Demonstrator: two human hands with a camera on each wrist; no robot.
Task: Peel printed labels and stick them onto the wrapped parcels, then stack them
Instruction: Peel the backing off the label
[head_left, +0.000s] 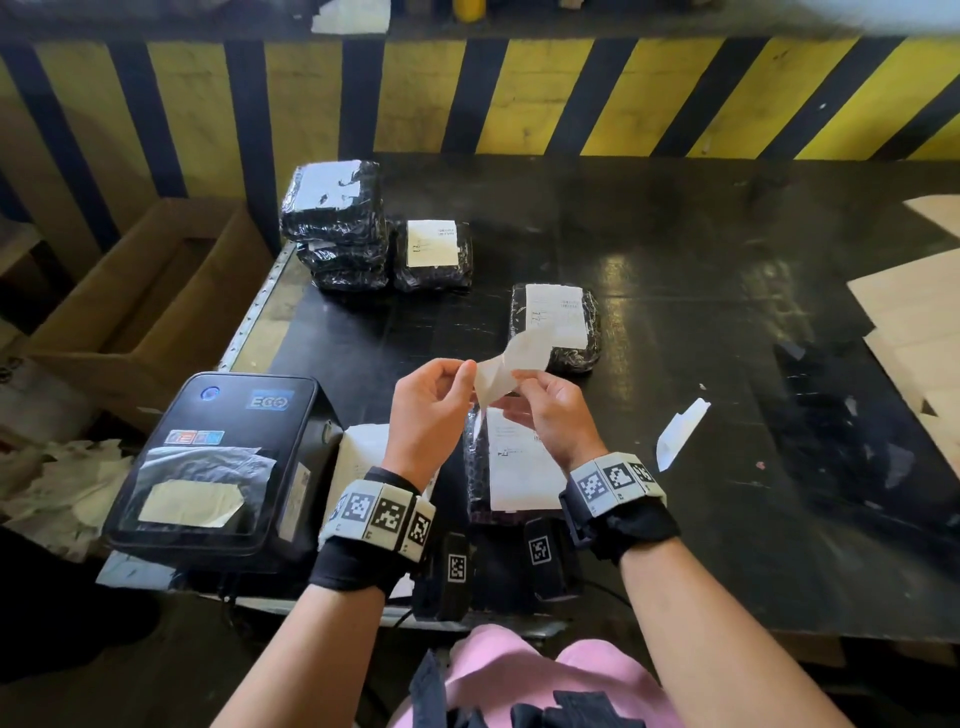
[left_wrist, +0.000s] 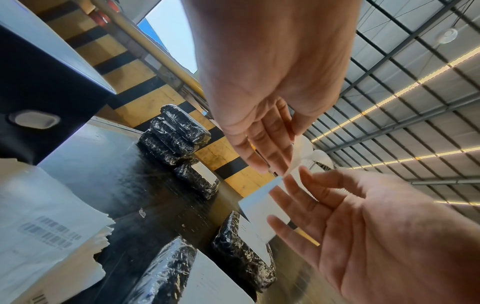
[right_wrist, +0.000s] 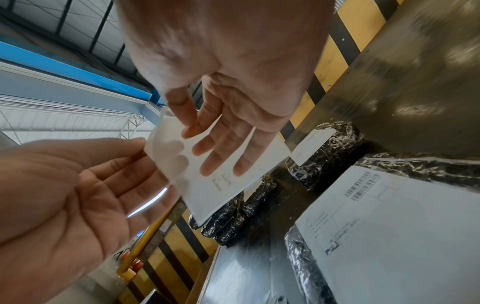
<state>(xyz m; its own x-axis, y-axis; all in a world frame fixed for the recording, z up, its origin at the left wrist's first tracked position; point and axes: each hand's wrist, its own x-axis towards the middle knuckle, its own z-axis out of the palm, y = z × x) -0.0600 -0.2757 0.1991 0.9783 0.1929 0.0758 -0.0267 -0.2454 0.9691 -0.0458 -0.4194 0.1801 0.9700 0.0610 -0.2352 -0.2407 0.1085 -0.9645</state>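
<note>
Above the near parcel I hold a white label (head_left: 511, 364), curled and twisted between both hands. My left hand (head_left: 467, 371) pinches its left end with thumb and fingertips. At its right end, my right hand (head_left: 522, 384) pinches it, the fingers spread against the sheet (right_wrist: 221, 174). In the left wrist view, the left fingertips (left_wrist: 272, 164) meet the label (left_wrist: 259, 205) above the right hand (left_wrist: 363, 226). A black wrapped parcel (head_left: 514, 457) bearing a label lies under my hands. Another labelled parcel (head_left: 558, 325) lies beyond. At the back left are a parcel stack (head_left: 335, 223) and a single labelled parcel (head_left: 434, 254).
A black label printer (head_left: 218, 457) stands at the near left, a pile of printed labels (head_left: 363, 452) beside it. A strip of backing paper (head_left: 680, 431) lies to the right. Cardboard sheets (head_left: 914, 322) cover the table's right edge. A cardboard box (head_left: 140, 301) sits left of the table.
</note>
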